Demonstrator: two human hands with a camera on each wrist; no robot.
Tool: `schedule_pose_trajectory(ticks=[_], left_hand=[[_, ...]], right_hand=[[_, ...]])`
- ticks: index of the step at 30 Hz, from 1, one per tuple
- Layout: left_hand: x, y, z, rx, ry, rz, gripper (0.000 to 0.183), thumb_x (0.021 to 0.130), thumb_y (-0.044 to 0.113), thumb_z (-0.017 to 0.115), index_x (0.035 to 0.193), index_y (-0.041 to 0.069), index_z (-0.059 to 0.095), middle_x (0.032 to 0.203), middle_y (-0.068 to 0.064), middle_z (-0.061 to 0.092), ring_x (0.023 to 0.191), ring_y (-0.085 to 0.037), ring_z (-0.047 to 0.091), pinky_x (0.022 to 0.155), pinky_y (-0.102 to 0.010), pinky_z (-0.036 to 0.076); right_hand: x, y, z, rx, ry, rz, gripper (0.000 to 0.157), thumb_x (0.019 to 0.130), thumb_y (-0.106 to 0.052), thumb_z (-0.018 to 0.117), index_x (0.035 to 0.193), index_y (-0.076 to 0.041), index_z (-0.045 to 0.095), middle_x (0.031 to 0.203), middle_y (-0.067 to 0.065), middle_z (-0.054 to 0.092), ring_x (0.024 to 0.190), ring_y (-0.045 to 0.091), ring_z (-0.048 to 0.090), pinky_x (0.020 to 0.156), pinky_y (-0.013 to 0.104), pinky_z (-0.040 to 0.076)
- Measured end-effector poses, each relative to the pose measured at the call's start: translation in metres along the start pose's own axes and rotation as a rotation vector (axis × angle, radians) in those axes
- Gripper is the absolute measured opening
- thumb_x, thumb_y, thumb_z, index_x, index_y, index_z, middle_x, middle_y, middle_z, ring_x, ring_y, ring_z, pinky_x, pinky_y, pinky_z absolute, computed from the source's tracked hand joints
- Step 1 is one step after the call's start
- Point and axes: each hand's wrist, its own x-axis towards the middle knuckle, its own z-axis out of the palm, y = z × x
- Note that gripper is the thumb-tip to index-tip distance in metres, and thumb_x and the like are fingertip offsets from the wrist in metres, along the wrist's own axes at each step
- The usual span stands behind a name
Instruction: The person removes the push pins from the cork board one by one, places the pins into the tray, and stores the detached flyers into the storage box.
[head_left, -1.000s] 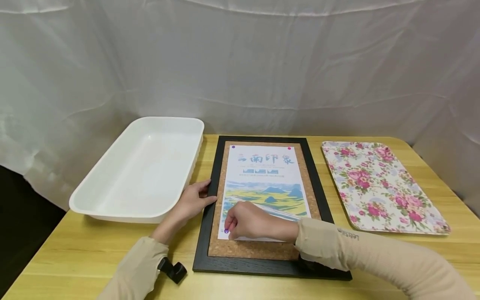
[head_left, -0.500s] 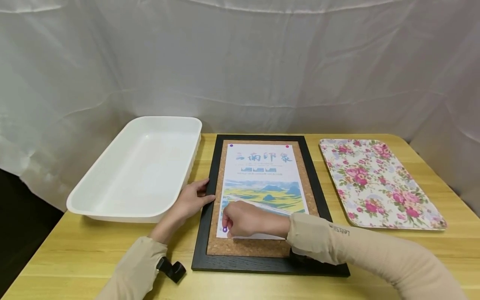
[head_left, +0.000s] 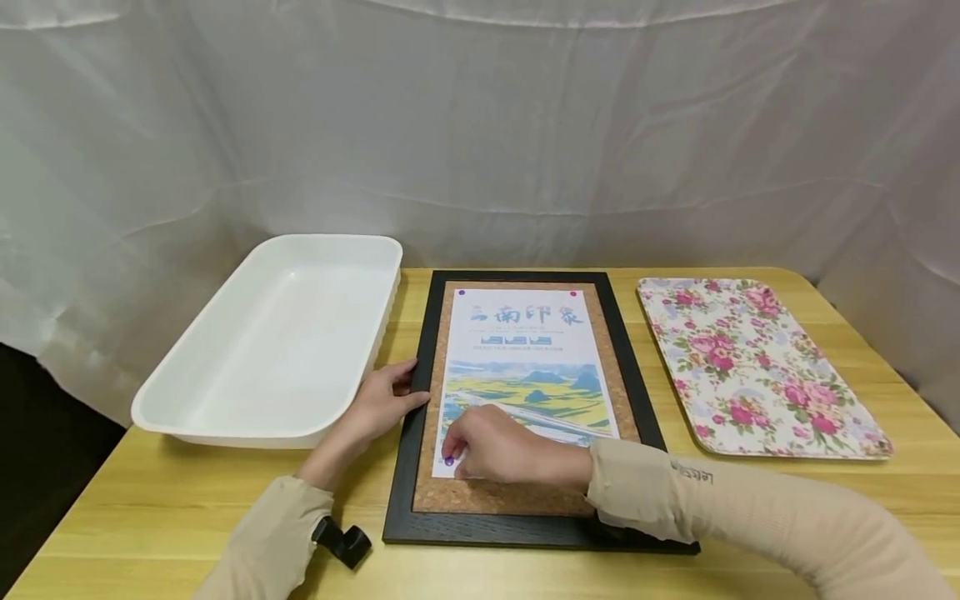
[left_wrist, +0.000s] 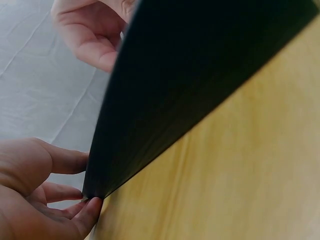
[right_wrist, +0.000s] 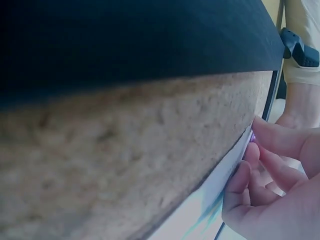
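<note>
A black-framed corkboard lies on the wooden table, with a printed landscape poster on its cork. My right hand is over the poster's lower left corner, pinching a purple pushpin between thumb and finger. In the right wrist view, a bit of that purple pushpin shows between the fingertips, against the paper. A purple pin and a pink pin sit at the poster's top corners. Against the frame's left side rests my left hand, its thumb and fingertips touching the black edge.
Left of the board stands a deep white tray, close beside the left forearm. A flat floral tray lies to the right. Bare wooden table shows along the front left, and a pale curtain hangs behind.
Both hands keep nearly the same places on the board. The right hand has turned slightly at the pushpin, and the whole view has shifted a little.
</note>
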Motion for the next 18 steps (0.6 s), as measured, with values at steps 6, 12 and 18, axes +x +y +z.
schedule_pose_trajectory(ticks=[6,12,18], left_hand=[[0.0005,0.0007,0.0006,-0.010,0.004,-0.007,0.063,0.093,0.004,0.063,0.146,-0.009,0.032,0.128,-0.026,0.054,0.113,-0.036,0.055,0.087,-0.039,0.051],[0.0014,0.0024,0.0007,-0.011,0.005,0.015,0.062,0.093,0.002,0.063,0.145,-0.010,0.033,0.128,-0.027,0.054,0.113,-0.036,0.056,0.088,-0.039,0.051],[0.0004,0.0020,0.0002,-0.012,0.008,0.002,0.061,0.093,0.002,0.062,0.145,-0.011,0.032,0.130,-0.027,0.053,0.115,-0.037,0.054,0.089,-0.040,0.050]], right_hand=[[-0.0019,0.0027,0.0010,0.086,0.026,0.030,0.018,0.076,0.008,0.076,0.092,0.000,0.076,0.082,0.001,0.071,0.072,0.004,0.063,0.066,0.019,0.051],[-0.0029,0.0047,-0.0006,0.160,0.020,0.054,0.017,0.076,0.007,0.077,0.090,-0.001,0.076,0.080,0.001,0.071,0.070,0.004,0.063,0.064,0.021,0.051],[0.0017,0.0081,0.0002,0.152,-0.002,0.013,0.012,0.076,0.005,0.078,0.085,-0.004,0.076,0.075,-0.001,0.070,0.066,0.003,0.061,0.061,0.020,0.051]])
